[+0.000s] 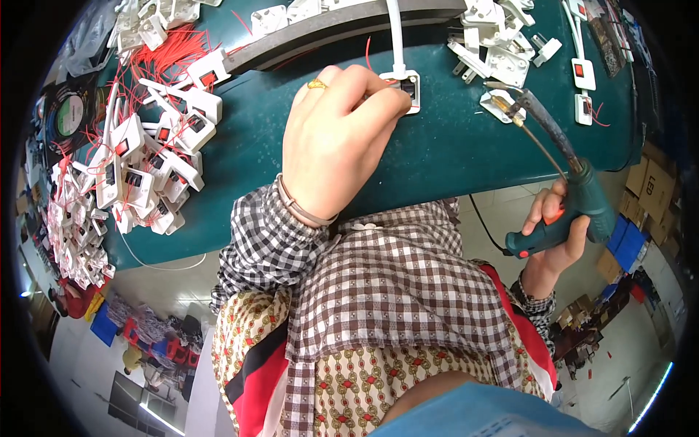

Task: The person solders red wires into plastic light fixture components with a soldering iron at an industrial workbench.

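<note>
My left hand (338,127) is closed at the table's middle, its fingertips on a small white plastic housing (415,109) with a dark switch opening inside. A thick white cable (397,36) runs from the housing's top toward the far side. Part of the housing is hidden under my fingers. My right hand (555,261) grips a green soldering gun (591,200) with an orange trigger, held over the front edge on the right. Its tip (514,111) points far-left, above a small white piece (501,106) on the table.
A grey metal bar (320,35) crosses the far side of the green table (437,146). White switch housings (142,167) with red wires pile up at left, near a bundle of red wires (171,52). White plug parts (506,58) lie at far right. Cartons (648,186) stand on the floor.
</note>
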### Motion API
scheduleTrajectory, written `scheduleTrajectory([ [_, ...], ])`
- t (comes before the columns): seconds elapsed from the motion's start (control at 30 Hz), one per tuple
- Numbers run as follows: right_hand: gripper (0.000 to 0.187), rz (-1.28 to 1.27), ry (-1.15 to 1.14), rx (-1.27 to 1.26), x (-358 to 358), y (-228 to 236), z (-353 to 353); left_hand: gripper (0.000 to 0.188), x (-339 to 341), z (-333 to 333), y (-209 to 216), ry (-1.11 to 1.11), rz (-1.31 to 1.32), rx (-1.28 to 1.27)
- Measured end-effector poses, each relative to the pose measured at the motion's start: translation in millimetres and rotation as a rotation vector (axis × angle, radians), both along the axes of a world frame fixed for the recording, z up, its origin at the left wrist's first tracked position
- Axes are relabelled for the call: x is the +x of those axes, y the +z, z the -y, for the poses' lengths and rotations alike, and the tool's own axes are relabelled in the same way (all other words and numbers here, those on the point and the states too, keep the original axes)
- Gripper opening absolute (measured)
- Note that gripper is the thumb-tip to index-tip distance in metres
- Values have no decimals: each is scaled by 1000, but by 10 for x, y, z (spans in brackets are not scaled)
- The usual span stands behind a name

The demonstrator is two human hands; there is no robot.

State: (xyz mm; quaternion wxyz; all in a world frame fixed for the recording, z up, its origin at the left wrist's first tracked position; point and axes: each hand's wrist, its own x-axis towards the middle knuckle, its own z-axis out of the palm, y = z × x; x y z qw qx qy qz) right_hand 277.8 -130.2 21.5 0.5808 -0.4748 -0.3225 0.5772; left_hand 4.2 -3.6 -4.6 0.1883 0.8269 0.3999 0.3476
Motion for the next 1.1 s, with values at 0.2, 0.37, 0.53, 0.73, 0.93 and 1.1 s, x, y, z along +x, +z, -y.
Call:
scheduleTrajectory([
  [0.2, 66, 108, 25, -35, 0, 75, 17, 21, -20, -71, -84, -5, -10, 28],
  [0.37, 68, 147, 20, -63, 11, 134, 36, 21, -8, -145, -130, -66, 32, 94],
  [0.53, 69, 208, 41, -84, -32, 185, 27, 18, -25, -193, -256, -125, 87, -6],
  [0.73, 68, 223, 58, -157, -72, 222, -5, 19, -37, -228, -250, -172, 129, -94],
  [0.93, 60, 311, 151, -220, -158, 298, -73, 19, -50, -251, -196, -195, 127, -194],
  [1.1, 69, 410, 137, -249, -203, 293, -87, 19, -55, -243, -187, -198, 132, -218],
])
